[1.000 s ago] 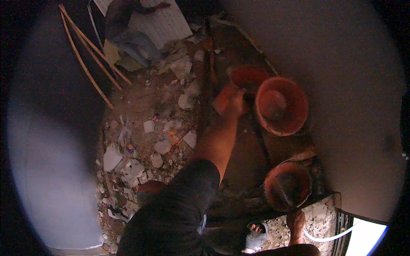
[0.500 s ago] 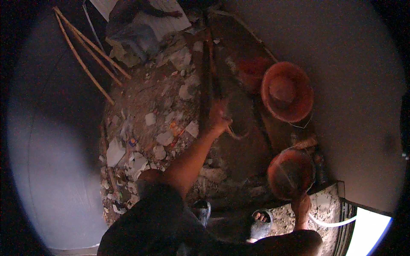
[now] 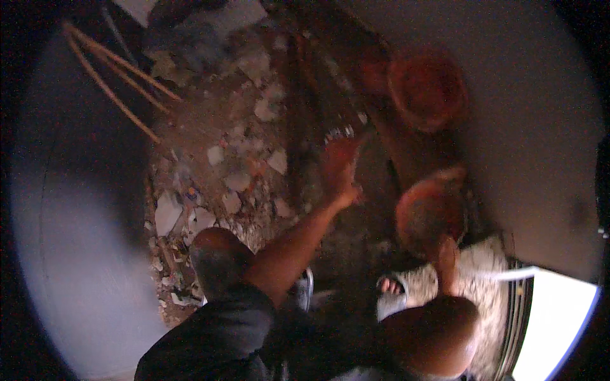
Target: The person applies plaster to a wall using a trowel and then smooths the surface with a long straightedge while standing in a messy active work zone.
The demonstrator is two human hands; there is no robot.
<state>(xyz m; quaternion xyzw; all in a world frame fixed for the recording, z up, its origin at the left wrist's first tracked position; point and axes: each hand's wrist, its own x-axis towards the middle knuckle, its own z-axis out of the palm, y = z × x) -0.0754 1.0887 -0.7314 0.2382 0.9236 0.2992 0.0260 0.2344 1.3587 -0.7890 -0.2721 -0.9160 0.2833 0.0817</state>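
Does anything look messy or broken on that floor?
Yes: jagged pale chunks lie scattered over the dirt, left of the person's left hand. They look odd because they're uneven, broken-looking and strewn about.

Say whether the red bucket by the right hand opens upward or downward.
Upward: the red bucket shows the downward-looking camera its open interior.

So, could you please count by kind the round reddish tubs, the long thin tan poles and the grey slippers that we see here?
Round reddish tubs: 3 (one partly hidden behind another, blurred)
Long thin tan poles: 3
Grey slippers: 2
Total: 8
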